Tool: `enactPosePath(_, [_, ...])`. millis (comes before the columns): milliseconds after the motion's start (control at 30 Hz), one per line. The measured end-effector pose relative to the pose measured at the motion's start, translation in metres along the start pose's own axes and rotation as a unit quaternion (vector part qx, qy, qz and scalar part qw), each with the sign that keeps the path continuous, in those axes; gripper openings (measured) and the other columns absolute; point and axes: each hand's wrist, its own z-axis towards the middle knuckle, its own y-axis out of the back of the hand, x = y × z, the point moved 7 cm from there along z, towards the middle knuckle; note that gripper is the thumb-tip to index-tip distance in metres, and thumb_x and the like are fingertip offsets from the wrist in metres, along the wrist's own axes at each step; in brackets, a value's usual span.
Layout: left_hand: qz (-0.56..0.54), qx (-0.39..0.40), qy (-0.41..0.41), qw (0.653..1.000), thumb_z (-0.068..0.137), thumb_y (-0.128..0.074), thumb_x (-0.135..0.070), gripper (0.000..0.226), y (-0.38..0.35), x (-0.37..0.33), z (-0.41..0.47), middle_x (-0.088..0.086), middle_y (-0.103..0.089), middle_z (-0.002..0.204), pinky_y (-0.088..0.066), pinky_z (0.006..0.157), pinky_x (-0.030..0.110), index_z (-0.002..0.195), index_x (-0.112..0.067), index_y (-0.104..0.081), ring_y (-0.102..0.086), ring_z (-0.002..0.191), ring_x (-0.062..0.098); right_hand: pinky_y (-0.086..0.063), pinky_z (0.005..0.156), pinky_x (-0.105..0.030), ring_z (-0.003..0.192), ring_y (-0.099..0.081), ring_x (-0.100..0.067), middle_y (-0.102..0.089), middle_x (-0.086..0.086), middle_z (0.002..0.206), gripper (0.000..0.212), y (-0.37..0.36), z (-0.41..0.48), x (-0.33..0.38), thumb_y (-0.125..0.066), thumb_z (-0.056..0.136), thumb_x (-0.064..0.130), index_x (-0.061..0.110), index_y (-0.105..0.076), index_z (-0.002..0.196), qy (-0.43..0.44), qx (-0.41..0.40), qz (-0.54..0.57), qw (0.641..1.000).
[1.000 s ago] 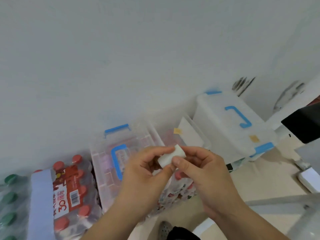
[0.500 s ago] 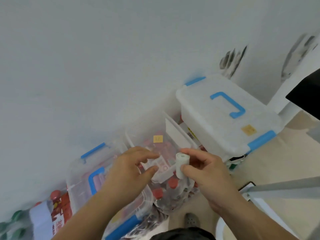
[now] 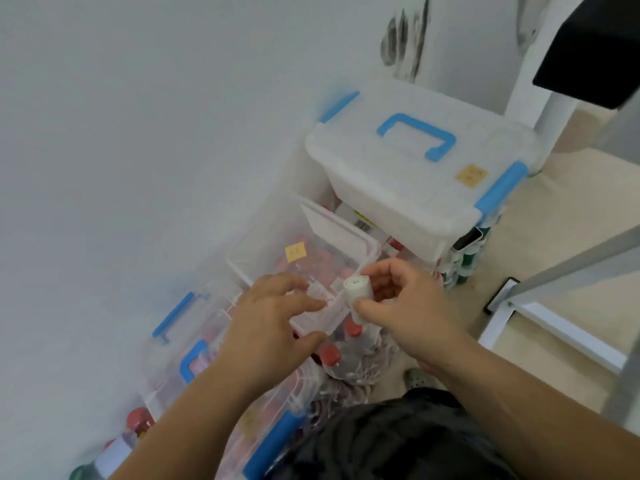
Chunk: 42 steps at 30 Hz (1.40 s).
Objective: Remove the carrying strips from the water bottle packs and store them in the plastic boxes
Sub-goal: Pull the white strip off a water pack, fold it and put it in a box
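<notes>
Flagging risks before the drop: right hand (image 3: 405, 303) has the rolled strip (image 3: 356, 295) clamped between thumb and fingertips, roll upright, sitting right at the near corner of the clear box (image 3: 360, 239), above the rim rather than inside it. Left hand (image 3: 273, 327) has its fingers spread over the box's near edge with the thumb below it; can't tell whether it's actually gripping that edge or just resting there. Main failure mode, in my view: release too early or too far out and the roll misses the opening and lands among the red-capped bottles (image 3: 329, 355) under the box, or on the floor. The roll looks held shut only by the pinch, so letting go could let it spring loose and uncoil, leaving a tail hanging over the rim that would foul the lid. Clear plastic is blurred here, and I can't tell if the panel with the yellow sticker is a lid partly over the opening; if it is, the strip could bounce off it. The box seems perched on bottles, not flat ground, so a hard press from the left hand could tip or slide it. The lidded box (image 3: 398, 181) just beside it on the right is closed, so it's no fallback. Second clear box (image 3: 204, 327) is on the left, partly under the left forearm. Suggest steadying the edge, moving the roll well past the rim, then releasing low.
</notes>
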Motion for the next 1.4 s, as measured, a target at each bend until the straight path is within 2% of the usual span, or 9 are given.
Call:
enactPosePath(233, [-0.024,-0.016,-0.007,1.0,0.067,-0.086,-0.022,0.03,0.0,0.002,-0.006,-0.003,-0.067,0.124,-0.053,0.093,0.036,0.095,-0.026,-0.08,-0.06,0.115,0.018,-0.058,0.063,-0.024,0.071,-0.068,-0.01,-0.072,-0.001,0.084,0.029,-0.011,-0.012,-0.019,-0.085,0.071,0.017,0.033,-0.072,0.092,0.023,-0.029,-0.008,0.999])
enactPosePath(333, [0.03,-0.007,-0.055,0.998,0.057,-0.089,-0.016,0.033,-0.002,-0.008,-0.003,0.005,-0.073,0.113,-0.061,0.076,0.038,0.089,-0.018,-0.08,-0.071,0.095,0.023,-0.059,0.065,-0.032,0.072,-0.068,-0.021,-0.068,-0.005,0.086,0.031,-0.018,-0.013,-0.023,-0.085,0.069,0.024,0.034,-0.072,0.095,0.037,-0.044,-0.002,0.998])
enactPosePath(433, [0.059,-0.024,-0.094,0.994,0.05,-0.089,-0.01,0.034,0.0,-0.017,0.0,0.009,-0.076,0.101,-0.062,0.062,0.036,0.082,-0.011,-0.079,-0.074,0.074,0.024,-0.058,0.066,-0.03,0.07,-0.064,-0.017,-0.062,0.004,0.085,0.03,-0.025,-0.015,-0.021,-0.085,0.069,0.025,0.034,-0.071,0.095,0.051,-0.042,0.014,0.998])
enactPosePath(700, [0.072,-0.066,-0.106,0.99,0.068,-0.069,-0.02,0.024,0.004,-0.019,-0.003,0.006,-0.079,0.095,-0.063,0.064,0.041,0.086,-0.008,-0.079,-0.076,0.079,0.024,-0.055,0.062,-0.037,0.054,-0.054,-0.006,-0.054,0.012,0.055,0.023,-0.026,-0.018,-0.021,-0.083,0.073,0.023,0.032,-0.072,0.09,0.049,-0.031,0.052,0.997])
enactPosePath(867, [0.129,-0.089,-0.123,0.98,0.084,-0.059,-0.019,0.026,0.001,-0.02,-0.01,0.011,-0.077,0.104,-0.063,0.065,0.043,0.099,-0.005,-0.076,-0.075,0.088,0.028,-0.053,0.068,-0.019,0.069,-0.065,0.0,-0.067,-0.002,0.096,0.025,-0.02,-0.015,-0.017,-0.082,0.071,0.02,0.028,-0.07,0.092,0.069,-0.05,-0.004,0.996])
enactPosePath(967, [0.127,-0.118,-0.108,0.979,0.085,-0.064,-0.015,0.028,0.004,-0.021,-0.013,0.014,-0.075,0.11,-0.062,0.077,0.04,0.108,-0.003,-0.074,-0.074,0.095,0.028,-0.05,0.078,-0.009,0.082,-0.063,0.011,-0.052,0.003,0.134,0.03,-0.014,-0.017,-0.006,-0.083,0.069,0.024,0.031,-0.068,0.094,0.103,-0.086,-0.079,0.988])
enactPosePath(1100, [0.109,-0.155,-0.095,0.977,0.092,-0.056,-0.017,0.03,0.012,-0.017,-0.015,0.014,-0.073,0.115,-0.05,0.093,0.033,0.115,-0.003,-0.071,-0.072,0.102,0.028,-0.05,0.081,-0.009,0.084,-0.061,0.011,-0.036,0.015,0.144,0.031,-0.012,-0.025,0.006,-0.083,0.071,0.021,0.028,-0.068,0.097,0.143,-0.093,-0.108,0.979])
enactPosePath(1233, [0.082,-0.17,-0.067,0.98,0.096,-0.048,-0.024,0.037,0.013,-0.01,-0.016,0.011,-0.071,0.119,-0.041,0.1,0.024,0.119,-0.006,-0.069,-0.068,0.107,0.024,-0.057,0.081,-0.029,0.073,-0.065,-0.004,-0.039,0.023,0.145,0.031,-0.013,-0.024,0.01,-0.081,0.07,0.022,0.03,-0.068,0.096,0.163,-0.068,-0.111,0.978])
enactPosePath(1400, [0.06,-0.176,-0.039,0.982,0.097,-0.044,-0.029,0.04,0.012,-0.008,-0.019,0.009,-0.073,0.115,-0.04,0.1,0.024,0.117,-0.008,-0.07,-0.069,0.104,0.023,-0.057,0.091,-0.043,0.104,-0.068,-0.013,-0.048,0.025,0.145,0.027,-0.007,-0.016,0.007,-0.078,0.07,0.029,0.034,-0.068,0.094,0.164,-0.048,-0.128,0.977])
